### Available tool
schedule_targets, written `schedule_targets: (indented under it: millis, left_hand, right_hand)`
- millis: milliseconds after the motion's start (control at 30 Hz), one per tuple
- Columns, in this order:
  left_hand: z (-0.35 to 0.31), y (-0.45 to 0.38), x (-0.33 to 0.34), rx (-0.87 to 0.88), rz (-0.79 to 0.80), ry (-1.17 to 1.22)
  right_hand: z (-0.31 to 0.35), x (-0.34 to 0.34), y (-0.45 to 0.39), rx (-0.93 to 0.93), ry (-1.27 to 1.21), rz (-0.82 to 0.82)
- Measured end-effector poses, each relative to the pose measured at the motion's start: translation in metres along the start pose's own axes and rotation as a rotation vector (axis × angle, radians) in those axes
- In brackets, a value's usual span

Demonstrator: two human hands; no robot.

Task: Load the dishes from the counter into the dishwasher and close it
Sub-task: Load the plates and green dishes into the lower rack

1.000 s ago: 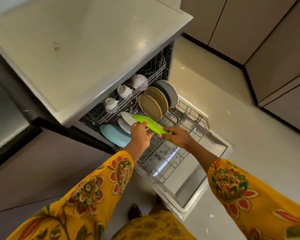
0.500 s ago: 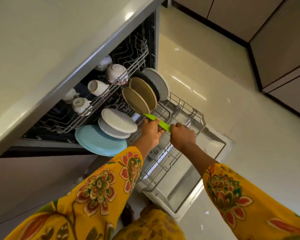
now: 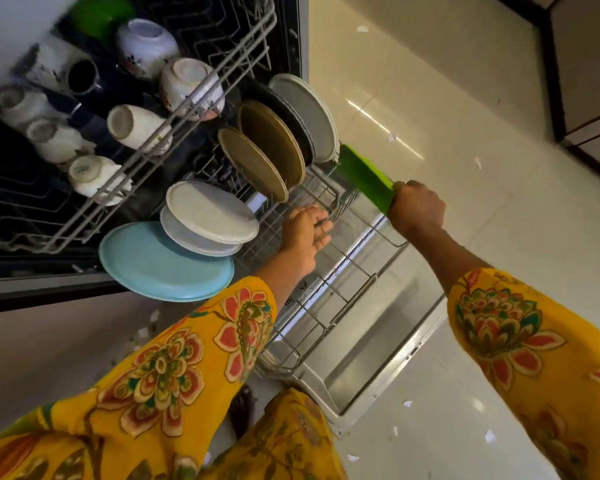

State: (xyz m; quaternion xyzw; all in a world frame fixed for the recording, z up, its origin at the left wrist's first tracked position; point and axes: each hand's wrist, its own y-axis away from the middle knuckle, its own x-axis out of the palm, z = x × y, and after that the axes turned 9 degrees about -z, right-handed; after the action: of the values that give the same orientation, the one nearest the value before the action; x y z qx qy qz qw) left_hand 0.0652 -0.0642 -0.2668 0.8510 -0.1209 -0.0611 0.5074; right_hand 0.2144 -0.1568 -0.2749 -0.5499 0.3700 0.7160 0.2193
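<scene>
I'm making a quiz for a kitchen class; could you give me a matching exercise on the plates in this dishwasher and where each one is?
Things:
1. green plate
2. light blue plate
3. two brown plates
4. white cups

Places:
A. upper rack
B. held in the right hand
C. standing on edge in the lower rack
D. lower rack's left end, nearest the left sleeve

Pairs: 1-B, 2-D, 3-C, 4-A

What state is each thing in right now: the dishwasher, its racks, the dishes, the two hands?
Dishwasher door: open, lying flat.
Lower rack: pulled out, plates standing in it.
Upper rack: holds upturned cups and bowls.
Green plate: gripped by the right hand.
Left hand: open, over the lower rack.
</scene>
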Motion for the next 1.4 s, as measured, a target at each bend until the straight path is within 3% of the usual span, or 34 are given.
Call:
schedule_targets:
  millis: [167,767,1067,1400]
  left_hand:
    - [0.008,-0.022,-0.013,0.023,-0.075,-0.01]
    - [0.026,-0.047,-0.037,0.058,-0.084,-0.123]
    - [0.031,-0.045,-0.051,0.061,-0.107,-0.122]
    - [0.026,-0.029,-0.059,0.07,-0.114,-0.103]
  right_hand:
    - [-0.005,0.019,-0.027,0.037,0.002,0.03]
    - [0.002,0.078,-0.058,-0.056,0.093,0.078]
    - [-0.019,0.101,-0.058,0.067,-0.027,0.148]
    - [-0.015,0.083,-0.048,-0.037,-0.101,0.11]
